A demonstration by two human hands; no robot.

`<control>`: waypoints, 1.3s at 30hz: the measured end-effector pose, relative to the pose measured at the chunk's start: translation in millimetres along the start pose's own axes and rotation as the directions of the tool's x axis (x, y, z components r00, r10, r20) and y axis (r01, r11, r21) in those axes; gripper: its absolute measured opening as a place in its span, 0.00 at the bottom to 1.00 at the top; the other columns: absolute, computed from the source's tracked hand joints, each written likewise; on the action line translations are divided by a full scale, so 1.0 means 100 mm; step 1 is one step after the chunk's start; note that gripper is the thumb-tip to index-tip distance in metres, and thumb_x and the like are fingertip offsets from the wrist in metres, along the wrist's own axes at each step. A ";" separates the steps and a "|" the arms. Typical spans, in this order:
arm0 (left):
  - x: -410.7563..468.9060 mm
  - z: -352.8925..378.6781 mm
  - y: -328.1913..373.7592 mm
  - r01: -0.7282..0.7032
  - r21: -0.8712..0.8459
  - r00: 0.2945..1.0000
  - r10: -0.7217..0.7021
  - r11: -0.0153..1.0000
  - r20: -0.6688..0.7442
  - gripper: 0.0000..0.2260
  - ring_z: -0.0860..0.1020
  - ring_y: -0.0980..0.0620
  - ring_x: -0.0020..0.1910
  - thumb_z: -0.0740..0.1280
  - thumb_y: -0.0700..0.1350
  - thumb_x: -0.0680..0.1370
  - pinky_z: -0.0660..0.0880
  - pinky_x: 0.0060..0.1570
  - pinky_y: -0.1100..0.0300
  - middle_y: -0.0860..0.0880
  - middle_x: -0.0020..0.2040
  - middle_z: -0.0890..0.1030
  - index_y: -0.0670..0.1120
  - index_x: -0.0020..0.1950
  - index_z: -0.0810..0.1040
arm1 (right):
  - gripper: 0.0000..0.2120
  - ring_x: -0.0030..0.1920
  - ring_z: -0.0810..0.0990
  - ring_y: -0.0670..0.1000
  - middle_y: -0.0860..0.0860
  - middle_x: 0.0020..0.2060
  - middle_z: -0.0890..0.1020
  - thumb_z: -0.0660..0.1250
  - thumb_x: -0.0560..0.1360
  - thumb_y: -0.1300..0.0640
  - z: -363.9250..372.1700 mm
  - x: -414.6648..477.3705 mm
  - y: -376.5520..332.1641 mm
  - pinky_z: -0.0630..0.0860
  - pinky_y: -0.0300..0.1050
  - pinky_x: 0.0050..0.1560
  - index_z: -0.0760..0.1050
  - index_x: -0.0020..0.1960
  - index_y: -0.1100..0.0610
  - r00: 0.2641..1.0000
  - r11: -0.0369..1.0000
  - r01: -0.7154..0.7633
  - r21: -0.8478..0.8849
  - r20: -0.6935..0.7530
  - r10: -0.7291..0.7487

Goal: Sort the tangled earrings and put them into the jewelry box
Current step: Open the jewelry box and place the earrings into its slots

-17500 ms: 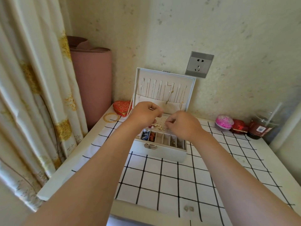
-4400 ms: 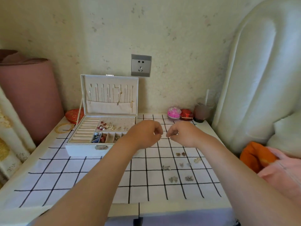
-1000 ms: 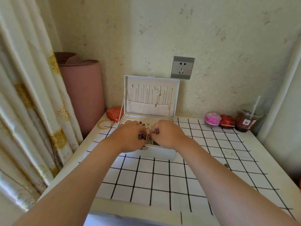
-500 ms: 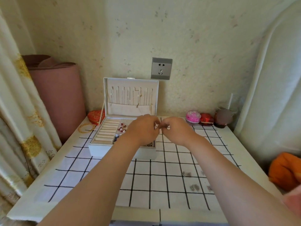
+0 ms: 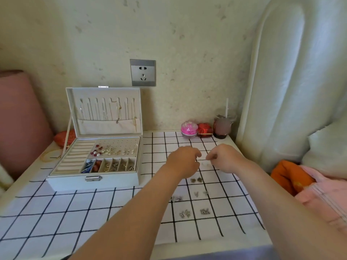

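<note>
My left hand (image 5: 185,160) and right hand (image 5: 224,158) hover close together over the right half of the checked cloth (image 5: 75,209), fingers curled narrow; whether they pinch anything I cannot tell. The open jewelry box (image 5: 93,160) sits left of them, well apart, with bare cloth in front of it. Beneath my wrists lie five small clusters of earrings (image 5: 185,213), too blurred to count singly. More earrings sit in the box. My left forearm covers part of the cloth.
</note>
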State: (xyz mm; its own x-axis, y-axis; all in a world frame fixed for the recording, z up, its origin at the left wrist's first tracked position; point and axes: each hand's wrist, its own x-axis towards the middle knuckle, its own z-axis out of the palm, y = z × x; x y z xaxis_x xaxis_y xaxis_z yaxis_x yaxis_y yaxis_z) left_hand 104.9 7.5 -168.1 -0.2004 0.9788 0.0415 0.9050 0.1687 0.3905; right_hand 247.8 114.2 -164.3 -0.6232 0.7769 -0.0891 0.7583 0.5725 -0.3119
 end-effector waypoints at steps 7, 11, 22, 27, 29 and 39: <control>0.22 0.23 0.10 0.012 0.067 0.999 -0.014 0.998 0.034 0.14 0.76 0.48 0.59 0.65 0.49 0.80 0.76 0.53 0.53 0.50 0.60 0.79 0.55 0.66 0.78 | 0.10 0.54 0.81 0.50 0.46 0.52 0.84 0.72 0.75 0.55 0.03 0.03 0.03 0.78 0.47 0.59 0.85 0.55 0.48 0.998 1.000 0.020 0.014 0.064 -0.021; 0.32 0.25 0.12 0.080 0.046 0.996 -0.081 0.996 0.024 0.09 0.79 0.49 0.52 0.69 0.49 0.78 0.75 0.47 0.57 0.50 0.53 0.82 0.54 0.57 0.84 | 0.07 0.51 0.82 0.49 0.45 0.47 0.86 0.75 0.73 0.56 0.03 0.07 0.04 0.80 0.47 0.55 0.87 0.50 0.48 0.998 0.998 0.024 0.052 0.052 -0.026; 0.17 0.04 -0.07 0.127 -0.137 0.986 -0.140 0.982 -0.092 0.05 0.79 0.52 0.48 0.67 0.46 0.76 0.79 0.48 0.55 0.55 0.48 0.82 0.54 0.48 0.83 | 0.04 0.46 0.81 0.46 0.41 0.39 0.83 0.75 0.73 0.54 0.08 0.19 -0.18 0.79 0.49 0.52 0.85 0.43 0.45 0.996 0.976 0.080 0.201 -0.058 -0.070; 0.00 -0.22 -0.29 0.146 -0.345 0.954 -0.224 0.927 -0.200 0.02 0.79 0.55 0.43 0.71 0.48 0.75 0.74 0.41 0.61 0.56 0.40 0.81 0.53 0.43 0.81 | 0.05 0.36 0.79 0.35 0.36 0.32 0.81 0.74 0.74 0.55 0.06 0.21 -0.53 0.71 0.31 0.37 0.86 0.43 0.46 0.974 0.902 0.199 0.382 -0.179 -0.139; -0.09 -0.34 -0.41 0.160 -0.410 0.934 -0.273 0.898 -0.233 0.02 0.79 0.55 0.40 0.71 0.47 0.75 0.74 0.40 0.61 0.55 0.39 0.81 0.53 0.43 0.82 | 0.06 0.30 0.77 0.31 0.34 0.29 0.81 0.74 0.74 0.57 0.05 0.21 -0.72 0.67 0.25 0.30 0.85 0.42 0.46 0.965 0.848 0.237 0.473 -0.215 -0.150; -0.52 -0.89 -0.87 0.075 -0.635 0.896 -0.332 0.769 -0.296 0.03 0.79 0.59 0.38 0.71 0.45 0.76 0.78 0.43 0.61 0.55 0.39 0.83 0.52 0.46 0.84 | 0.05 0.25 0.74 0.37 0.44 0.36 0.86 0.75 0.74 0.58 0.04 0.24 -1.47 0.72 0.32 0.28 0.84 0.45 0.49 0.942 0.585 0.333 0.740 -0.289 -0.170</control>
State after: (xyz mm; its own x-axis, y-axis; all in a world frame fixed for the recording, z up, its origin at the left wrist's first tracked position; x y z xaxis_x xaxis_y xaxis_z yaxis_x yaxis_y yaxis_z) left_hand 2.7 -68.5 -122.1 -0.5910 0.7864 0.1797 0.4427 0.1299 0.8872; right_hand 121.0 47.5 -124.1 -0.6606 0.7104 0.2428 0.0948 0.3997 -0.9117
